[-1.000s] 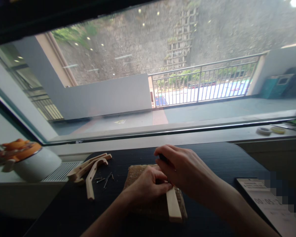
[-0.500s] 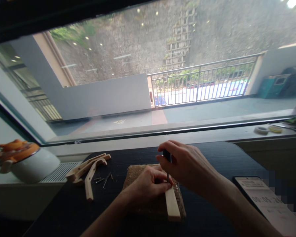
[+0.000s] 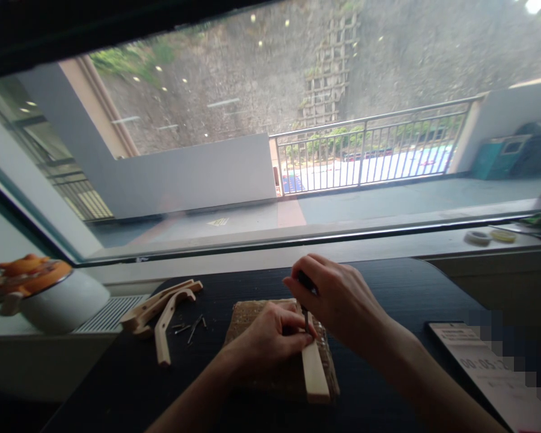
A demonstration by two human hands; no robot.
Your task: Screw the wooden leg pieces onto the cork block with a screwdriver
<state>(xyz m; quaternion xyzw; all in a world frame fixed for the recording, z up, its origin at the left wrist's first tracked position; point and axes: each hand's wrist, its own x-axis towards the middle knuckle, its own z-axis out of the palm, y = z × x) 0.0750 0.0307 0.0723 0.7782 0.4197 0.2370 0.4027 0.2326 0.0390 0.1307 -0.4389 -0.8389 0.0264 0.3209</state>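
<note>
My right hand [image 3: 338,291] is closed round the dark handle of a screwdriver [image 3: 306,322], its metal shaft pointing down. The shaft's lower end meets the far part of a pale wooden strip [image 3: 315,376], between the fingertips of my left hand [image 3: 268,331]. Those left fingers are closed on the strip there; whether they also pinch a screw is hidden. Under the strip and my left hand lies a brown cardboard pad [image 3: 247,313]. Left of the pad, several small screws [image 3: 189,331] are scattered beside curved wooden pieces [image 3: 163,337].
The dark table [image 3: 117,385] stands against a window sill. At the right lies a phone [image 3: 473,361] showing a timer. A white pot with an orange top [image 3: 67,300] stands on the left sill, and tape rolls [image 3: 478,238] on the right.
My right hand has turned slightly at the wrist and the screwdriver's handle has tilted a little. My left hand and the wooden strip stay in place.
</note>
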